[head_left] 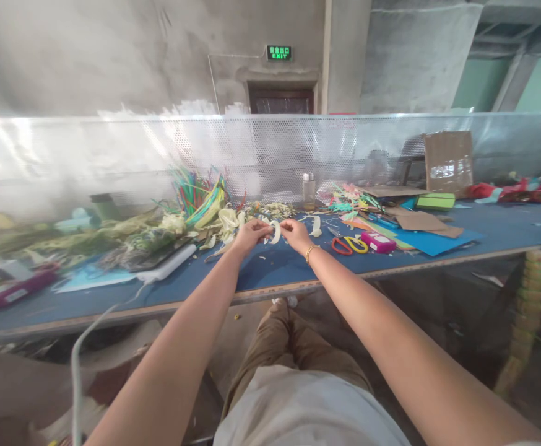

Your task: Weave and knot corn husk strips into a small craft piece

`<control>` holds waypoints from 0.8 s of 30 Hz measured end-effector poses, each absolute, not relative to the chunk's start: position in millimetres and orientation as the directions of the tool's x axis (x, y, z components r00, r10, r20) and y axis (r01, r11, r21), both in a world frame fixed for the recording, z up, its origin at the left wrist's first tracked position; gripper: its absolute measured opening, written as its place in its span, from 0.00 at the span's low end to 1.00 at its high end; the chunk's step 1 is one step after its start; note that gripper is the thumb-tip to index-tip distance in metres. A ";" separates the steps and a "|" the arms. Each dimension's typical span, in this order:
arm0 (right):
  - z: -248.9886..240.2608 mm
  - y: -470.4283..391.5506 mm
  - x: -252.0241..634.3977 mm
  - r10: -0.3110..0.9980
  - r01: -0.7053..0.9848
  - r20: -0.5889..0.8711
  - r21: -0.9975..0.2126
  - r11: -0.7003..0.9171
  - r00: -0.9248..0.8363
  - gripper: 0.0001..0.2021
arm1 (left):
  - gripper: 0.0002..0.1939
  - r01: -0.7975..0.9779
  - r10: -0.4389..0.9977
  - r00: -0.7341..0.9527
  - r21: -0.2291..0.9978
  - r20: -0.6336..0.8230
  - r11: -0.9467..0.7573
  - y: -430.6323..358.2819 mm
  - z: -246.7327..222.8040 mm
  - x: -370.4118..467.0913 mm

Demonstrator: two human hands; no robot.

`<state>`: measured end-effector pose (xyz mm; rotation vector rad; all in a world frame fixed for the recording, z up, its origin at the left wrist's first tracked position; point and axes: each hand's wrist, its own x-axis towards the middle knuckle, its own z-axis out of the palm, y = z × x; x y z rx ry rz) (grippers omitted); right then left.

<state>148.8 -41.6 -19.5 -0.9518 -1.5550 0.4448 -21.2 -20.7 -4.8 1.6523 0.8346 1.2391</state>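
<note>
A small curved pale strip (276, 233) is held up between my two hands, above the blue tabletop (275, 272). My left hand (253, 233) pinches its left side with closed fingers. On the other side, my right hand (294, 232) has its fingertips closed on the strip's upper right part. A gold bracelet is on my right wrist. Another pale curled strip (315, 227) lies just right of my right hand. Pale, crumpled pieces (229, 221) are heaped behind and left of my left hand.
Scissors with red and yellow handles (356, 244) lie right of my hands beside a magenta box (379, 242). A bottle (308, 191) stands behind. Colourful thin stems (200, 195) are bundled back left. A white power strip (168, 262) with a cable lies left.
</note>
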 end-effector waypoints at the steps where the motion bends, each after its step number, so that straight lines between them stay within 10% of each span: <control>1: -19.3 -41.9 148.9 0.770 0.324 0.637 -0.737 0.594 0.036 0.12 | 0.19 0.013 0.883 0.287 0.920 0.371 -0.391 -21.4 -4.1 -21.2; 24: -18.8 -47.1 144.3 0.668 0.506 0.744 -0.568 0.649 -0.023 0.09 | 0.17 0.027 0.894 0.251 0.920 0.371 -0.390 -8.2 -13.0 -21.1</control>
